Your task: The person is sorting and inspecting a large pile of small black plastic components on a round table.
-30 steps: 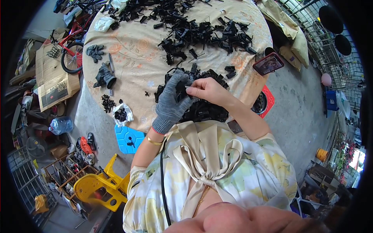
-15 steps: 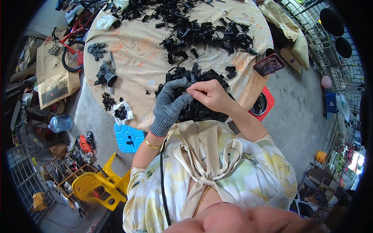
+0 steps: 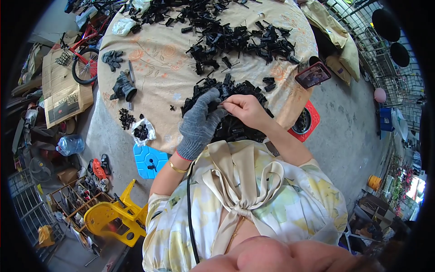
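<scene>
One indistinct piece [image 3: 221, 106] between left hand [image 3: 198, 126] and right [image 3: 248, 111]

Bicycle [image 3: 84, 41] and concrete floor [image 3: 337, 131] suggest a garage.

Piece [image 3: 221, 106] at fingers [image 3: 234, 99] too small to tell; far pile [image 3: 201, 13] cropped.

Heaped black plastic parts [image 3: 238, 129] lie on the round cloth-covered worktop [image 3: 158, 97], grey knitted gloves [image 3: 123, 87] left, rectangular red-edged phone [image 3: 313, 75] right.
</scene>
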`<state>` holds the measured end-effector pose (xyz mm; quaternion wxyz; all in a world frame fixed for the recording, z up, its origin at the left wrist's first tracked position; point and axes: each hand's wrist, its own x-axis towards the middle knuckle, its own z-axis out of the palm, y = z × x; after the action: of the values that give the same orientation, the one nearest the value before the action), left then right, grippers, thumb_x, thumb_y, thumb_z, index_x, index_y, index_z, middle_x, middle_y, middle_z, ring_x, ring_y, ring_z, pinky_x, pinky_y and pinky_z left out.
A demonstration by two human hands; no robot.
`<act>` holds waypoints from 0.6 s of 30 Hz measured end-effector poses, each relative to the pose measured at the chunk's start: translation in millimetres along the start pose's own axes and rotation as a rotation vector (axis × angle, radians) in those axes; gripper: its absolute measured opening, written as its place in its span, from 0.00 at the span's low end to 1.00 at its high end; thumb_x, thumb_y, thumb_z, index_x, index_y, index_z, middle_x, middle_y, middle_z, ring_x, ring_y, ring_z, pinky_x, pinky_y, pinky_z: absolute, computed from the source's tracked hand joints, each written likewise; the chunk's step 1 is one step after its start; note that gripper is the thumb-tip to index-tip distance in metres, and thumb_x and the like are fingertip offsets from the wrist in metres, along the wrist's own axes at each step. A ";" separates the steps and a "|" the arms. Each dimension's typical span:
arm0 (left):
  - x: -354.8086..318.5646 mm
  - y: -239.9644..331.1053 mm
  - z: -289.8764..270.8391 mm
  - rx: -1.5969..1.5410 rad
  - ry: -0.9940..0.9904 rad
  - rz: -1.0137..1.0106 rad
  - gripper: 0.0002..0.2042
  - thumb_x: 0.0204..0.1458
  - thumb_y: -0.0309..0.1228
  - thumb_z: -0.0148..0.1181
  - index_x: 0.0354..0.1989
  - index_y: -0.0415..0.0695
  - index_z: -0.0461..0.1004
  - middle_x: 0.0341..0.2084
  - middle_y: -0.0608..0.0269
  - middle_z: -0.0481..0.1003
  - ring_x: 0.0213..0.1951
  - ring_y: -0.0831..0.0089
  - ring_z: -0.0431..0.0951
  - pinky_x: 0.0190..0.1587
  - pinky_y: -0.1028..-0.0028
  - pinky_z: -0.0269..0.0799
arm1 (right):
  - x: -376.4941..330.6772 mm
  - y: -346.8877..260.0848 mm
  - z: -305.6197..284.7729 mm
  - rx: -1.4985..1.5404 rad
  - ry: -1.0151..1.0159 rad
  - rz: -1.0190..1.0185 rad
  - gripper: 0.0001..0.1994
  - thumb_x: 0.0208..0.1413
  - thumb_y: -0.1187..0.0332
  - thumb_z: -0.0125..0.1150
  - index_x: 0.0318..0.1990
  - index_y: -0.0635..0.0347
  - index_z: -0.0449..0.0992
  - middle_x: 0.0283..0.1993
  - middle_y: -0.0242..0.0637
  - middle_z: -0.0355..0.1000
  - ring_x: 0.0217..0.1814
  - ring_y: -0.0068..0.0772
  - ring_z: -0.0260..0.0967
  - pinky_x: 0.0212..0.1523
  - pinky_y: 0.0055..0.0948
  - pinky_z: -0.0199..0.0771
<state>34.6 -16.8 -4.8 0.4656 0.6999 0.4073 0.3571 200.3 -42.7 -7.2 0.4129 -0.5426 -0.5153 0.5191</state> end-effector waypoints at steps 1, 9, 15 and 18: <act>0.6 2.5 0.2 -0.001 -0.001 0.001 0.23 0.43 0.22 0.62 0.50 0.42 0.65 0.35 0.59 0.74 0.36 0.73 0.75 0.39 0.75 0.72 | -0.8 0.1 -2.4 0.064 0.050 -0.017 0.08 0.49 0.70 0.60 0.34 0.66 0.75 0.19 0.22 0.64 0.21 0.13 0.56 0.22 0.17 0.58; -0.3 7.7 2.8 0.247 -0.047 0.191 0.34 0.36 0.24 0.66 0.56 0.42 0.59 0.38 0.54 0.72 0.40 0.61 0.73 0.39 0.70 0.70 | -6.1 -18.9 -1.6 -0.280 0.093 -0.234 0.11 0.42 0.73 0.65 0.35 0.64 0.75 0.20 0.26 0.68 0.21 0.10 0.58 0.22 0.15 0.60; -1.5 18.7 -21.7 -0.895 -0.373 -0.361 0.28 0.40 0.22 0.64 0.52 0.38 0.61 0.45 0.56 0.70 0.48 0.66 0.71 0.52 0.68 0.66 | -8.3 -17.3 -26.0 0.280 0.023 -0.002 0.06 0.47 0.75 0.61 0.34 0.63 0.75 0.24 0.21 0.67 0.23 0.09 0.57 0.25 0.12 0.58; -4.6 12.9 -17.2 -1.178 -0.483 -0.455 0.25 0.40 0.22 0.64 0.48 0.37 0.64 0.42 0.54 0.70 0.46 0.63 0.72 0.49 0.65 0.69 | -9.8 -23.5 -23.4 0.416 -0.140 -0.046 0.07 0.47 0.74 0.62 0.34 0.64 0.75 0.25 0.22 0.67 0.25 0.09 0.59 0.27 0.11 0.59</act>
<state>20.6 -17.8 12.1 0.9110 0.2861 0.1663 0.2460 221.1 -47.3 20.1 0.4910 -0.3963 -0.4367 0.6412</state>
